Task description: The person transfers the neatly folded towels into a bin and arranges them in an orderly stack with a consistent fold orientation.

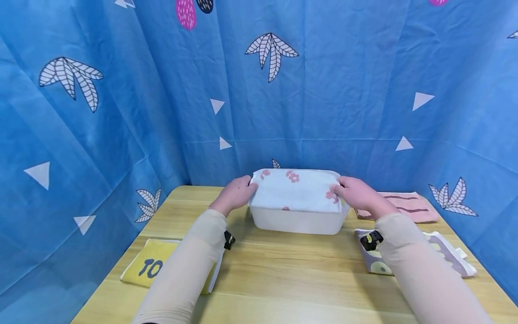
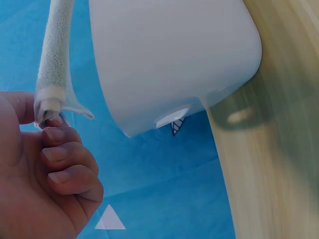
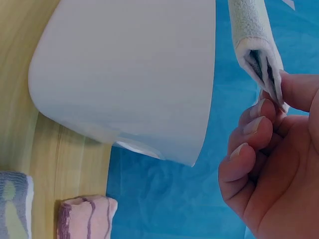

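Note:
A folded white towel with pink flowers [image 1: 297, 191] is stretched between both hands, just above a white plastic bin [image 1: 297, 221]. My left hand [image 1: 238, 194] pinches the towel's left end between thumb and fingers. At the opposite end, my right hand [image 1: 357, 193] pinches the towel in the same way. Both wrist views show the towel's folded layers [image 3: 259, 55] apart from the bin's wall [image 2: 174, 59], beyond its rim. The inside of the bin is hidden under the towel.
On the wooden table [image 1: 291, 274], a yellow folded towel with lettering [image 1: 147, 265] lies at the left, partly behind the left sleeve. To the right are a pink striped towel [image 1: 413, 207] and a grey patterned towel [image 1: 449, 254]. A blue curtain [image 1: 323, 112] hangs behind.

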### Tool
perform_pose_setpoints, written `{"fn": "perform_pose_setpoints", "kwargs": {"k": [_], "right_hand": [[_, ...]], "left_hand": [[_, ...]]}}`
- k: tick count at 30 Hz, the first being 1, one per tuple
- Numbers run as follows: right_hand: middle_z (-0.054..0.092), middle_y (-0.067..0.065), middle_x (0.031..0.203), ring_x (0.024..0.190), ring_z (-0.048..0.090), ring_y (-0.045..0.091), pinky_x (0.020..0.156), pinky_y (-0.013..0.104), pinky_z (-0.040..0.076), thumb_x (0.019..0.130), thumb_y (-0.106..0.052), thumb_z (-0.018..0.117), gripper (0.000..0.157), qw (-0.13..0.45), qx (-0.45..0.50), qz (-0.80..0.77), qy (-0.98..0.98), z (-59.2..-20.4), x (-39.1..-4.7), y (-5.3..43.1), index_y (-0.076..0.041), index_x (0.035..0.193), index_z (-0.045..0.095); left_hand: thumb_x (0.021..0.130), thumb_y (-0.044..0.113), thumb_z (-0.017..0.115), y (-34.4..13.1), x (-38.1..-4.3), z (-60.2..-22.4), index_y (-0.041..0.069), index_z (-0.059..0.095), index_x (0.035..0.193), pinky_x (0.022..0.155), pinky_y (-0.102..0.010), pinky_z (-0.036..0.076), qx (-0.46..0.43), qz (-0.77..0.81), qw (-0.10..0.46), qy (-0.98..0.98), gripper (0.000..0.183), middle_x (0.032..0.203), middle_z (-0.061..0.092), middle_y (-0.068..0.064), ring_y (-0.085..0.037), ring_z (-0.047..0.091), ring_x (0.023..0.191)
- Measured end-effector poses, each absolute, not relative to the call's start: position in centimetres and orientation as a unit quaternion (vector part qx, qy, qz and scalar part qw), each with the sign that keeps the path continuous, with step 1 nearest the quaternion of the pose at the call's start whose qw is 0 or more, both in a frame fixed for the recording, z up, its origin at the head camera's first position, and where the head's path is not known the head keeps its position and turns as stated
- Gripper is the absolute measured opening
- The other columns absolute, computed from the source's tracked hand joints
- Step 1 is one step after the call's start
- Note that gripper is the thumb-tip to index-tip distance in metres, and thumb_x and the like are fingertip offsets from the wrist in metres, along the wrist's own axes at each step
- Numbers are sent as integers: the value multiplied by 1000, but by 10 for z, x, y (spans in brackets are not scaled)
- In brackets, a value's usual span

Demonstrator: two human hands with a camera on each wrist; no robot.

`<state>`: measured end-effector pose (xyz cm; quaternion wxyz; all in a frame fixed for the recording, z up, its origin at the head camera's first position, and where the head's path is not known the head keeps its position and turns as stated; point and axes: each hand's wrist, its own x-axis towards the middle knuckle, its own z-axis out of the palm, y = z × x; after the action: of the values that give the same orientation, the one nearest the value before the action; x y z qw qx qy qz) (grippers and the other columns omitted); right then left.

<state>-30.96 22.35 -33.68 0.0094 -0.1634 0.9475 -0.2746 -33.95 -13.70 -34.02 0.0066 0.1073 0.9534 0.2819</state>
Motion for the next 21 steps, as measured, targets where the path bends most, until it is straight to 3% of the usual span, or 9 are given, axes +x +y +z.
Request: {"fn": "perform_pose_setpoints", "kwargs": {"k": [6, 21], "right_hand": [[44, 8, 73, 62, 40, 22, 60, 36, 37, 101, -35, 39, 34, 27, -153, -277, 948, -336, -318, 225, -10, 85, 56], [58, 8, 88, 81, 48, 26, 69, 39, 36, 101, -34, 37, 35, 48, -128, -268, 954, -342, -333, 221, -8, 87, 56]], "left_hand": [[96, 43, 38, -133, -348, -341, 14, 53, 97, 66, -37, 43, 105, 279, 14, 954, 33, 84, 55, -7, -23, 53, 78], [95, 44, 40, -127, -368, -351, 16, 53, 101, 69, -38, 44, 75, 287, 28, 955, 32, 89, 58, -4, -22, 54, 83]]}}
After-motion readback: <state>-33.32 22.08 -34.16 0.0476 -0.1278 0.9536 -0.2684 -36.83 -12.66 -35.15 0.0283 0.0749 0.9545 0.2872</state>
